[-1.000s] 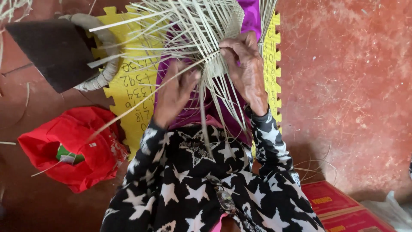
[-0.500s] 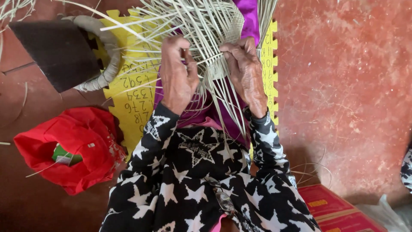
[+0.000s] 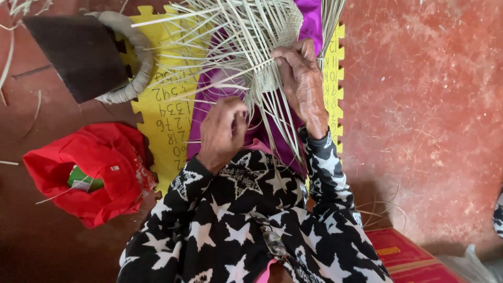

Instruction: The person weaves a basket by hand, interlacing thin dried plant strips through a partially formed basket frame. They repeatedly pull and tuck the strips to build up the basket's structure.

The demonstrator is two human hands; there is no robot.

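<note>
A half-woven piece of pale straw strips (image 3: 246,47) fans out in front of me over a purple cloth (image 3: 309,21) and a yellow foam mat (image 3: 167,115). My right hand (image 3: 301,78) grips the woven centre, fingers curled around the strips. My left hand (image 3: 222,131) sits lower, pinching a single pale strip that runs up into the weave. Both arms wear black sleeves with white stars.
A red bag (image 3: 89,167) with something green inside lies at the left on the reddish floor. A dark slab ringed by a grey padded band (image 3: 99,52) sits at upper left. Red boxes (image 3: 414,257) lie at the lower right. Loose straw bits are scattered about.
My left hand has dropped from the weave toward my body, drawing a strip with it. My right hand has stayed on the woven centre.
</note>
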